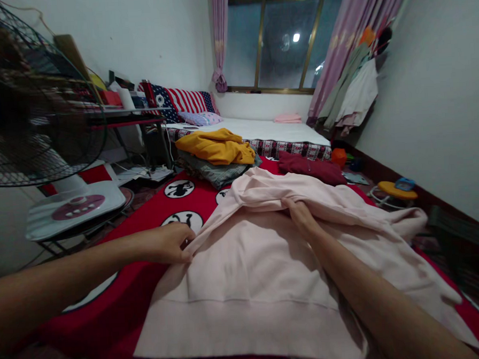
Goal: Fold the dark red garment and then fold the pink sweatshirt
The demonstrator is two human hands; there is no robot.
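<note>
A pale pink sweatshirt [260, 269] lies spread across a red patterned cloth [145, 211], its ribbed hem toward me. My left hand [172, 243] pinches the garment's left edge between thumb and fingers. Farther right, my right hand [299, 214] grips a fold of the same sweatshirt near its upper part, the fingertips partly hidden in the fabric. The far end of the garment is bunched, and a sleeve stretches out to the right.
Behind the sweatshirt sit a yellow garment [217, 146] on folded grey-green clothes [215, 172] and a dark red folded garment [313, 167]. A fan [74, 201] stands at the left, a yellow stool [396, 190] at the right. A bed [253, 126] is under the window.
</note>
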